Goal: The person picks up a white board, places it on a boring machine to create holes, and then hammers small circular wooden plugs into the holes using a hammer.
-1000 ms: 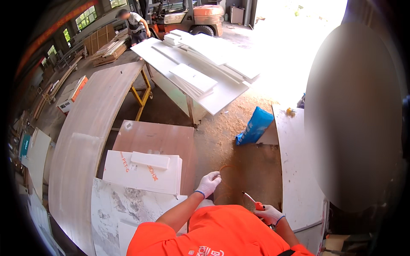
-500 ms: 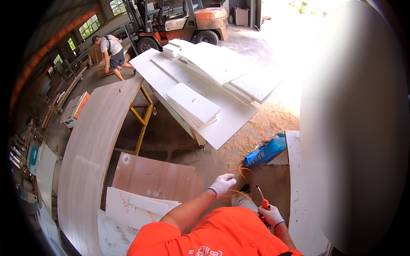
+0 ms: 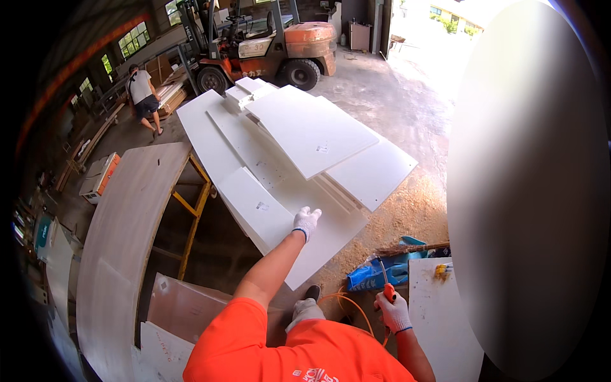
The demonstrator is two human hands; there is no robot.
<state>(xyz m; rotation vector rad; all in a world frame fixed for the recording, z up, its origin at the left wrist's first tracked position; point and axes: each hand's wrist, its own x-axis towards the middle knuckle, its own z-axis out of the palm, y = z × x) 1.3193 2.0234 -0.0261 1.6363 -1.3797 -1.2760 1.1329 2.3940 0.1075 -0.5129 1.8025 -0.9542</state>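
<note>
My right hand (image 3: 394, 313), in a white knit glove, is closed round the red-orange handle of an air blow gun (image 3: 389, 291). Its thin metal nozzle points up and away from me, and an orange hose (image 3: 358, 307) loops on the floor beside my foot. My left hand (image 3: 307, 221), gloved too, reaches forward over the near part of a large white board (image 3: 328, 245). Its fingers are loosely bent and apart, with nothing seen in them; whether they touch the board I cannot tell. Close to its left lies a smaller stacked white panel (image 3: 251, 198); farther off, more white panels (image 3: 312, 130) are piled.
Left of me stands a long wood-grain board (image 3: 121, 235) beside a yellow frame (image 3: 196, 216). On the right are a blue bag (image 3: 369, 275), a broom (image 3: 414, 249) and a white board (image 3: 439, 312). A forklift (image 3: 267, 51) and a walking person (image 3: 143, 95) are farther back.
I have come closer to the panel pile. My left hand has moved forward from near my body to over the large white board. The other person has walked farther away.
</note>
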